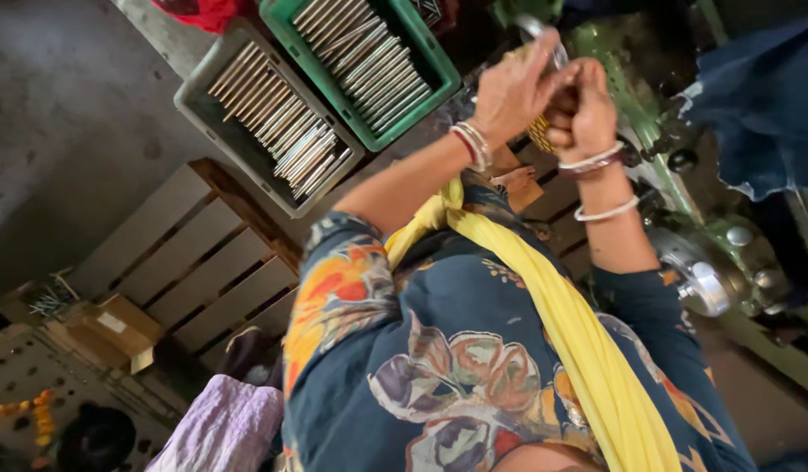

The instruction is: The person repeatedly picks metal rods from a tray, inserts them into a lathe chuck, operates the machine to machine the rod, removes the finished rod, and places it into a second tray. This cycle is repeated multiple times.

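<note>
both hands are shut tight – left hand (509, 92) and right hand (583, 109) grip a shiny metal piece (544, 35) right beside the green machine (684, 218); grey tray (198, 105) and green tray (439, 74) hold metal rods (286, 122).

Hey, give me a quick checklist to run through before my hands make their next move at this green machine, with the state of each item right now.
1. Both hands on the work: left hand and right hand are pressed together around a yellowish ridged part. Ok.
2. Grip firmness: fingers curled closed, but contact is hidden. Cannot tell.
3. Metal piece above the left hand: what it is stays blurred. Cannot tell.
4. Yellow scarf hangs loose beside the green machine. Not ok.
5. Bangles sit loose on the wrists by the machine. Not ok.
6. Rods lie inside the grey crate and the green crate. Ok.
</note>
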